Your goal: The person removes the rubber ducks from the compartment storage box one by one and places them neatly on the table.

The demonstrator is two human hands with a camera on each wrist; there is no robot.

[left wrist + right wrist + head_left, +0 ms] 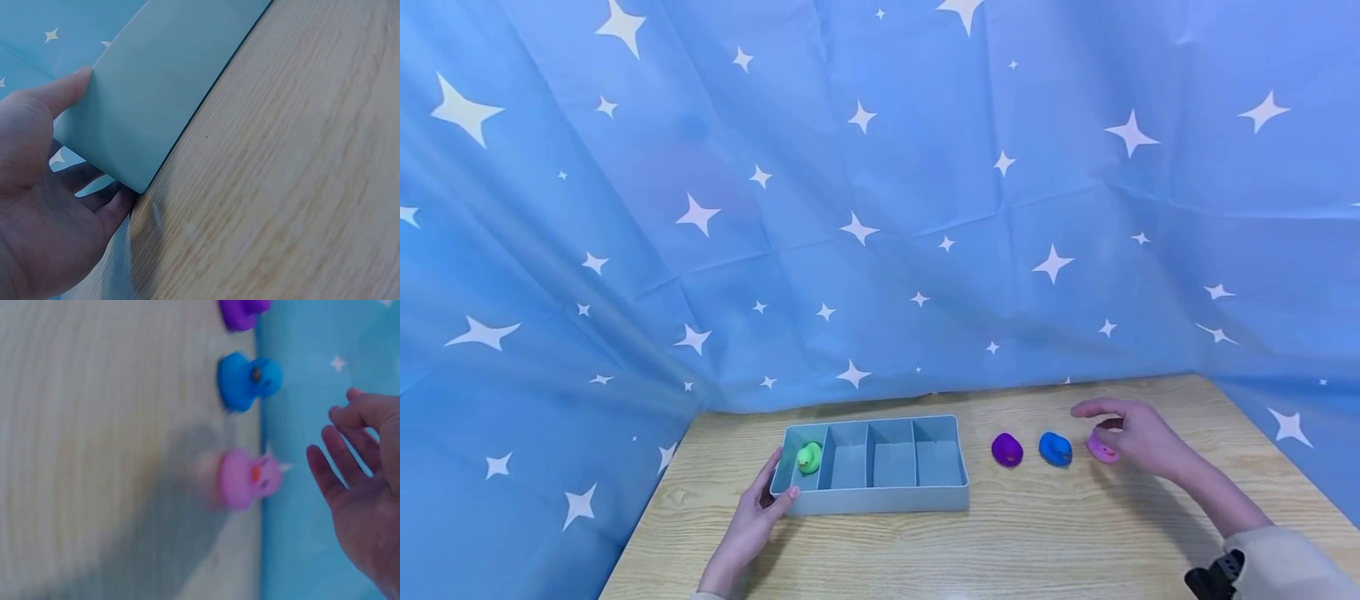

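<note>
A grey-blue divided tray point(880, 500) sits on the table, a green rubber duck point(809, 457) in its leftmost compartment. My left hand point(752, 512) grips the tray's left end, thumb at the front wall and fingers round the side; the left wrist view shows the same hold on the tray point(144, 100). Over the table at the right, my right hand point(1142, 437) hovers by a pink rubber duck point(240, 478), fingers loosely bent and holding nothing. A blue rubber duck point(1056, 449) and a purple rubber duck point(1007, 450) stand in a row to its left.
The tray's other three compartments lie to the right of the green duck. Behind the wooden table point(910, 550) hangs a blue cloth point(895, 275) with white stars, which also runs down the left side. A dark band point(1216, 577) shows at the right wrist.
</note>
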